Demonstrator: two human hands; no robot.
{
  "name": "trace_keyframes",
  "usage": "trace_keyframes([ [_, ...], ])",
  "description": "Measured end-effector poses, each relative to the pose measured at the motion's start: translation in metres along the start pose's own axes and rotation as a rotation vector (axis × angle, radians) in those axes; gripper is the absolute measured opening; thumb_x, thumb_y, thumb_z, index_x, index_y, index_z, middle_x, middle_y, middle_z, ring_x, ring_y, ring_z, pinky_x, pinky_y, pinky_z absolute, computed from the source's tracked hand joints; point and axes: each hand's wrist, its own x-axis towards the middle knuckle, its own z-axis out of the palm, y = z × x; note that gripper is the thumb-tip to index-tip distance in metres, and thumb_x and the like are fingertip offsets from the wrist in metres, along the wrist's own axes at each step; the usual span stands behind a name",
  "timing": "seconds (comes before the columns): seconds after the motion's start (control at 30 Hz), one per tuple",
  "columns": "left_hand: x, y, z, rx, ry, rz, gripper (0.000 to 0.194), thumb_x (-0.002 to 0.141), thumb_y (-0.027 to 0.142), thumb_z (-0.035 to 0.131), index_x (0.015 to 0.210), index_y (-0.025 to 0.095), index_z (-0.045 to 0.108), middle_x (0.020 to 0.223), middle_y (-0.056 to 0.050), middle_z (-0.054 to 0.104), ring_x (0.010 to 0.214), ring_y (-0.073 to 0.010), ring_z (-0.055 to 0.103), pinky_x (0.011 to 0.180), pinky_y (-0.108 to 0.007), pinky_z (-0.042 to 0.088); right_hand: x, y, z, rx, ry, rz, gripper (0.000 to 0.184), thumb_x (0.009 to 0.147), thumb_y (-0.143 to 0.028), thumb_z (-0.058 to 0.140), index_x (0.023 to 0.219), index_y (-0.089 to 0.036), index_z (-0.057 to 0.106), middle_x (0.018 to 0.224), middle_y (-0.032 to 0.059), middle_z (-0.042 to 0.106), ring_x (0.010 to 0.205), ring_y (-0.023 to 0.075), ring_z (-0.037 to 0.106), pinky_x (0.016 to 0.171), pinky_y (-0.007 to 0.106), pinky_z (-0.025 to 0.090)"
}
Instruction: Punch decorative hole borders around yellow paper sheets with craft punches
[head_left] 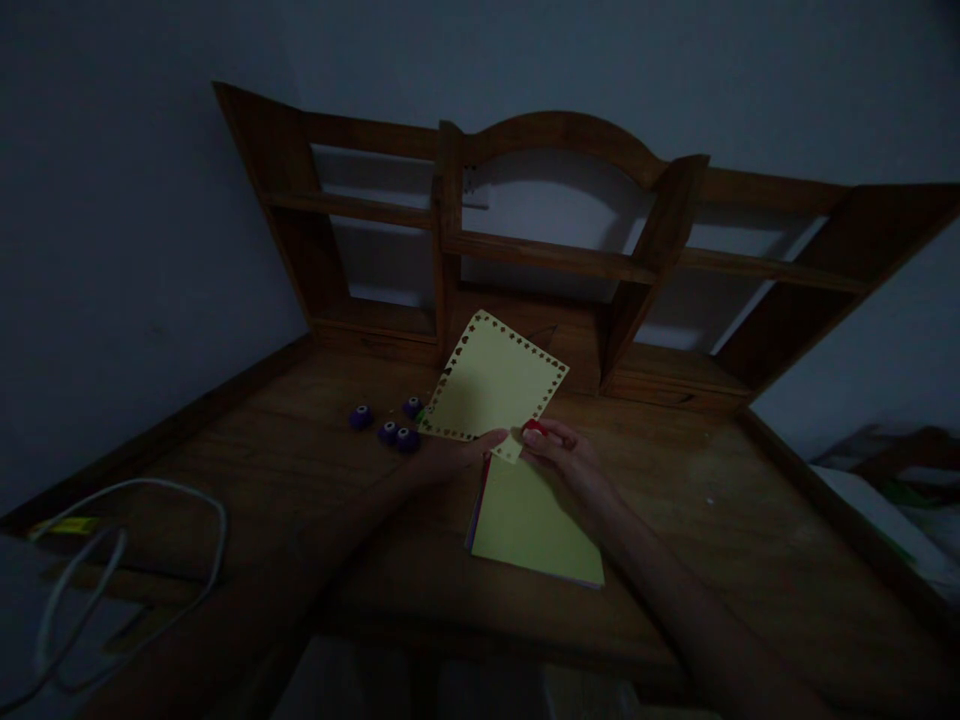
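A yellow sheet of paper (491, 385) with small shapes punched along its edges is tilted up over the desk. My left hand (461, 455) pinches it at its lower edge, thumb on top. In my right hand (570, 455) is a small red craft punch (534, 428), close to the sheet's lower right corner. Whether the paper's edge sits inside the punch is too dark to tell. Below both hands lies a stack of coloured paper (536, 520) with a yellow sheet on top. Several purple craft punches (388, 432) stand left of the held sheet.
A wooden desk (675, 520) carries a shelf hutch (555, 258) along its back. A white cable (217, 520) loops over the left front edge beside a yellow item (67, 525). White and green things (885, 515) lie beyond the right edge. The room is dim.
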Motion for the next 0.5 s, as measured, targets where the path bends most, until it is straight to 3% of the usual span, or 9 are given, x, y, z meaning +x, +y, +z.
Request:
trace_keyframes([
  [0.37,-0.0004,0.0006,-0.0012,-0.055,-0.025,-0.022,0.073,0.078,0.052,0.061,0.14,0.021,0.037,0.141,-0.008,0.048,0.14,-0.0253,0.025,0.119,-0.043,0.014,-0.0004,-0.0012,-0.0012,0.029,-0.009,-0.018,0.03,0.06,-0.029,0.084,0.086,-0.021,0.071,0.089,0.0021,0.073,0.082,0.0151,0.067,0.086,0.029,0.052],
  [0.5,-0.0004,-0.0027,0.0,-0.041,0.018,-0.021,0.074,0.077,0.054,0.061,0.139,0.022,0.037,0.14,-0.008,0.048,0.141,-0.025,0.024,0.119,-0.042,0.012,0.001,-0.0002,-0.0039,0.044,-0.026,-0.032,0.03,0.06,-0.027,0.084,0.087,-0.022,0.071,0.091,0.0018,0.072,0.086,0.0165,0.067,0.088,0.032,0.052],
])
